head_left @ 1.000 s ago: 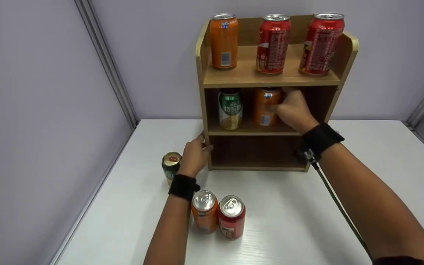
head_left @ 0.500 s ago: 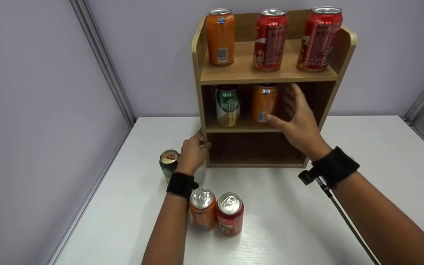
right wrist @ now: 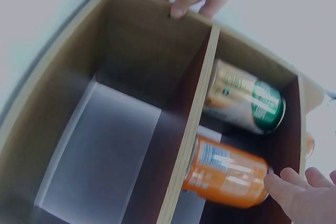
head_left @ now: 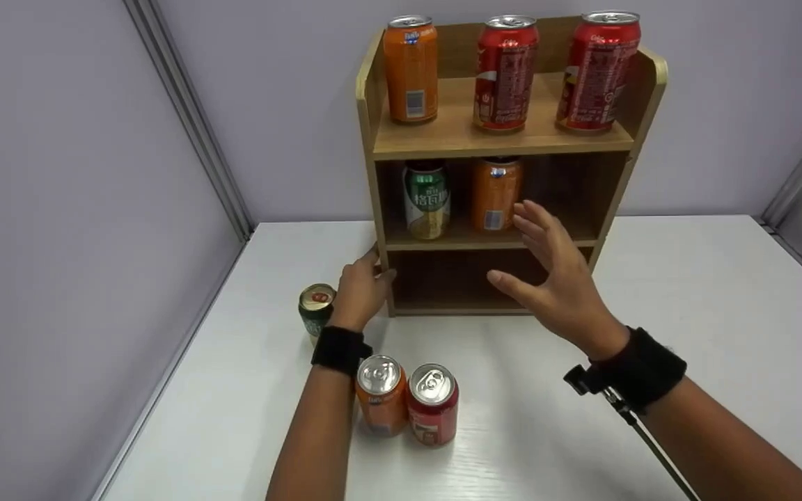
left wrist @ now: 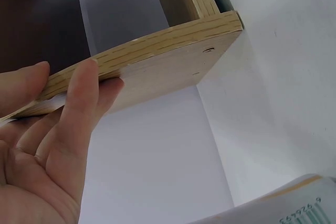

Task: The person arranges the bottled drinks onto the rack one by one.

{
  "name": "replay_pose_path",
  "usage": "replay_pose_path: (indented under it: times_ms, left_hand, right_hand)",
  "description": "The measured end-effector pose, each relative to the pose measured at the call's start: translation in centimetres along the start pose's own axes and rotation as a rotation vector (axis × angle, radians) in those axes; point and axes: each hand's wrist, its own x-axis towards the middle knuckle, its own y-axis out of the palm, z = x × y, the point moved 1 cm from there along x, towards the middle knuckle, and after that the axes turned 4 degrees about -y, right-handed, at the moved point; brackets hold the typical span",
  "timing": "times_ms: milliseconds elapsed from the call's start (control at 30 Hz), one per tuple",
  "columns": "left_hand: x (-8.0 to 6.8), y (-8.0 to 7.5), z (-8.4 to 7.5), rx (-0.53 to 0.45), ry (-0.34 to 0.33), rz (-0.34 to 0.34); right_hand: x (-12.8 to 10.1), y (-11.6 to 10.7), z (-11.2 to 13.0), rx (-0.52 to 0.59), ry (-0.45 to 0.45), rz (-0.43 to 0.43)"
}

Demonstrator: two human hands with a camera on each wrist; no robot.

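Note:
A wooden three-tier shelf (head_left: 379, 149) stands at the back of the white table (head_left: 686, 292). An orange can (head_left: 496, 195) and a green can (head_left: 427, 200) stand on its middle tier; the bottom tier is bare. My right hand (head_left: 537, 268) hovers open in front of the shelf, fingers spread, a little below the orange can (right wrist: 231, 174) and apart from it. My left hand (head_left: 367, 278) grips the shelf's left side panel (left wrist: 173, 61) near its foot, fingers (left wrist: 79, 98) on the panel's edge. The right wrist view shows my right fingertips (right wrist: 299, 190) beside the orange can.
The top tier holds an orange can (head_left: 411, 69) and two red cans (head_left: 502, 73) (head_left: 597, 69). On the table stand a green can (head_left: 316, 311) left of my left wrist, and an orange can (head_left: 380, 393) touching a red can (head_left: 432, 403) near my forearm. Grey walls close in left and behind.
My right hand let go of the orange can on the middle tier, opened, and drew back toward me. The left hand stayed on the shelf's side.

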Motion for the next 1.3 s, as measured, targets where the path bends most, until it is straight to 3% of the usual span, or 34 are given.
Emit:
replay_pose_path:
  times_ms: [333,867,1300]
  left_hand:
    - [-0.1,0.0,-0.1,0.018,0.003,-0.014]
    - [-0.1,0.1,0.0,0.017,-0.007,-0.002]
    - [-0.1,0.1,0.0,0.029,-0.019,-0.001]
  right_hand:
    - [-2.4,1.7,1.2,0.003,-0.116,0.071]
    - [-5.7,4.1,1.7,0.032,-0.146,0.281]
    - [-8.6,7.1,0.3,0.051,-0.084,0.446]
